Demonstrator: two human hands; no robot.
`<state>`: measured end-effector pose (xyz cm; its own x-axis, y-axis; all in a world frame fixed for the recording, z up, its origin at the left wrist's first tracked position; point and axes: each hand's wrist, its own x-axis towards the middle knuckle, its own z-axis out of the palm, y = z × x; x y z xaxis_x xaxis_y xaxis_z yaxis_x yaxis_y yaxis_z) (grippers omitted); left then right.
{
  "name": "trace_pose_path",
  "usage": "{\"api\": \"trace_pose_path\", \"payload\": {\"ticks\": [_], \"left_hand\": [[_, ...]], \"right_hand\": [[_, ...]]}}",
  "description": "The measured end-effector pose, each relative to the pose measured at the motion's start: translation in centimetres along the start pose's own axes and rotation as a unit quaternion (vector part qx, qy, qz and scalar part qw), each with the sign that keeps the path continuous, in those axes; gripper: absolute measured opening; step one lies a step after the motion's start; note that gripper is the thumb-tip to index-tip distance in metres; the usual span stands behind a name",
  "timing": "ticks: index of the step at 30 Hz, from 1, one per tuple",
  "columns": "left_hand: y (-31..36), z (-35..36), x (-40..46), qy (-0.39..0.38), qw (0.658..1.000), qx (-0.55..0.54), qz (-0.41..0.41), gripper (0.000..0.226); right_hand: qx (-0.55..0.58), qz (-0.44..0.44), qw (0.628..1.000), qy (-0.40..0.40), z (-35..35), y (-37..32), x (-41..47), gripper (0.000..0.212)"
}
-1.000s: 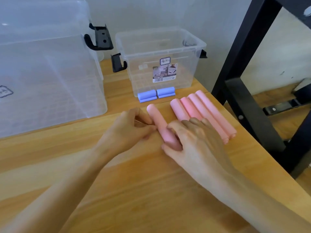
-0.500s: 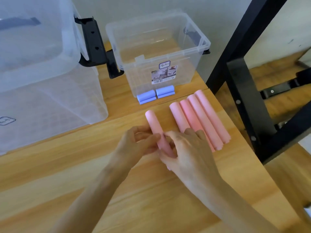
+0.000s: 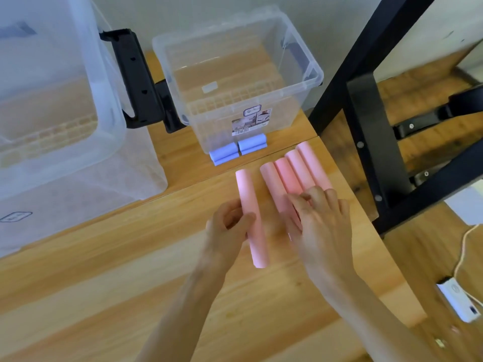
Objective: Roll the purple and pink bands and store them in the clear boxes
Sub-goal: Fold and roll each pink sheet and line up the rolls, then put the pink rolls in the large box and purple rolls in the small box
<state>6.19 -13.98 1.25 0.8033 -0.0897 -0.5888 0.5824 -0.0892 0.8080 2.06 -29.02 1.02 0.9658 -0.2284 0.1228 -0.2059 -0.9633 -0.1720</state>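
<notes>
My left hand [image 3: 227, 231] grips a rolled pink band [image 3: 251, 218] around its middle, thumb across the front. To its right, several more pink rolls [image 3: 290, 173] lie side by side on the wooden table [image 3: 130, 270]. My right hand [image 3: 318, 220] rests over their near ends with fingers bent, covering them. Two purple rolls [image 3: 237, 150] lie against the front of the small clear box [image 3: 235, 82], which holds no bands. A large clear box [image 3: 52, 105] stands at the left.
Black latch handles [image 3: 138, 79] stick out between the two boxes. A black metal frame [image 3: 371, 121] rises just past the table's right edge. A white device with a cable [image 3: 457, 301] lies on the floor at the right.
The right hand left the single pink roll and moved right onto the group of rolls. The left hand closed around the single roll. The camera tilted further down.
</notes>
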Motion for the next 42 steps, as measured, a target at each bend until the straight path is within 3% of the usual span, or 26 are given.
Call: {"api": "trace_pose_path", "payload": {"ticks": [6, 13, 17, 21, 26, 32, 36, 40, 42], "left_hand": [[-0.2, 0.9, -0.3, 0.02, 0.999, -0.019, -0.032, 0.026], [0.2, 1.2, -1.2, 0.014, 0.995, -0.055, -0.078, 0.02], [0.3, 1.4, -1.4, 0.005, 0.99, -0.089, -0.112, 0.02], [-0.1, 0.8, -1.7, -0.006, 0.986, -0.102, -0.13, 0.02], [0.0, 0.7, -2.3, 0.006, 0.979, -0.138, -0.148, 0.017], [2.1, 0.9, -3.9, 0.015, 0.978, -0.162, -0.134, 0.02], [4.7, 0.6, -5.5, 0.024, 0.984, -0.145, -0.096, 0.02], [7.9, -0.2, -7.0, 0.036, 0.991, -0.121, -0.037, 0.021], [9.6, -0.7, -7.8, 0.04, 0.993, -0.113, -0.011, 0.032]], "right_hand": [[-0.004, 0.002, 1.0, -0.012, 0.2, -0.5, -0.8, 0.047], [-0.012, 0.037, 0.999, -0.014, 0.4, -1.2, 1.0, 0.039], [0.072, 0.09, 0.991, -0.07, 0.2, -2.1, 1.0, 0.026], [0.185, 0.131, 0.957, -0.179, -0.8, -2.0, 0.9, 0.013], [0.295, 0.138, 0.919, -0.221, -2.6, -1.8, 1.0, 0.009], [0.442, 0.215, 0.828, -0.269, -6.3, -1.6, 1.7, 0.019], [0.518, 0.228, 0.752, -0.339, -9.5, -1.6, 3.9, 0.013], [0.547, 0.195, 0.736, -0.348, -12.4, -2.4, 6.0, 0.014], [0.557, 0.185, 0.727, -0.356, -13.6, -3.1, 6.9, 0.016]]}}
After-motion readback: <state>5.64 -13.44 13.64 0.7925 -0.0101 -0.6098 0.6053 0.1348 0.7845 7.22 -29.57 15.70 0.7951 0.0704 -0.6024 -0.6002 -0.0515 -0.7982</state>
